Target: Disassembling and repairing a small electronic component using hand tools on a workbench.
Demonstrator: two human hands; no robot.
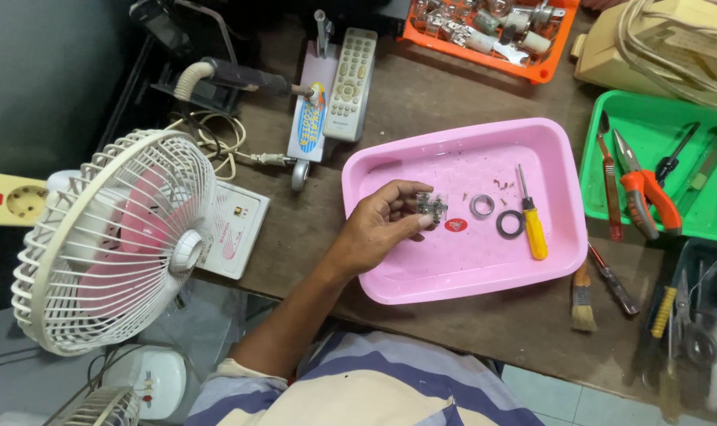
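My left hand (pixel 378 227) reaches over the pink plastic tray (pixel 453 142) and pinches a small metal part (pixel 432 207) between thumb and fingers, just above the tray's floor. Inside the tray lie a silver ring (pixel 481 206), a black ring (pixel 510 224), a small red round piece (pixel 455 225), a few tiny screws (pixel 500 183) and a screwdriver with a yellow handle (pixel 534 229). My right hand is out of sight.
A small fan with a white grille and pink blades (pixel 114 241) stands at the left. A remote control (pixel 350 83), an orange parts tray (pixel 532 67), a green tray (pixel 591 170) with pliers (pixel 650 197), and a brush (pixel 583 304) surround the pink tray.
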